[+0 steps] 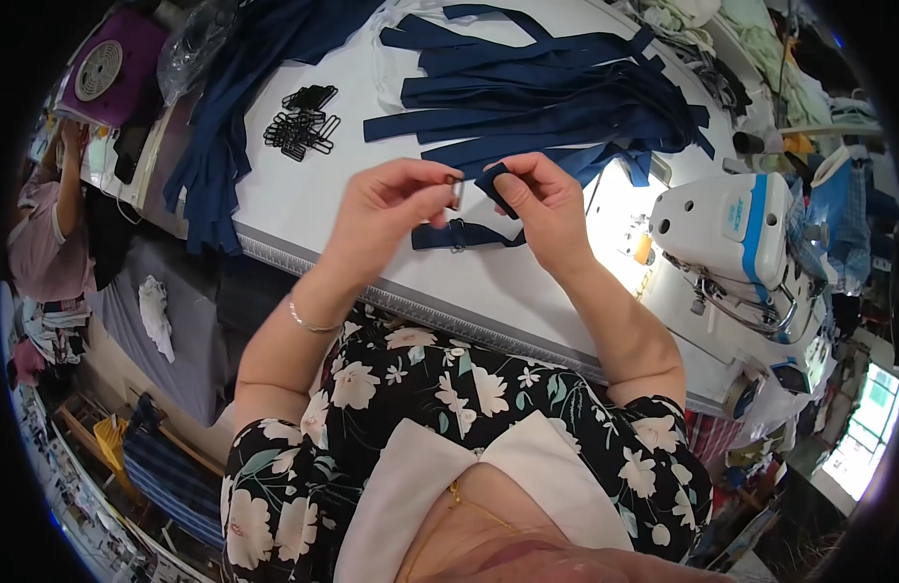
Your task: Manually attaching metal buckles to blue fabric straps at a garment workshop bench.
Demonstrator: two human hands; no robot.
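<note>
Buckle (pixel 456 192), small & dark, was pinched by L hand (pixel 389 202), grip closed w/ thumb & fingers, above white worktop (pixel 304 199). R hand (pixel 547 199) grip also closed, on navy strap (pixel 495 189) just beside it; buckle pile (pixel 302 130) lay beyond L hand.

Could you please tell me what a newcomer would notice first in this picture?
Probably the centre: the left hand pinches a small buckle, the right hand a navy strap. Beyond them, more navy strips lie across the white table, and a white-and-blue sewing machine stands at the right.
</note>
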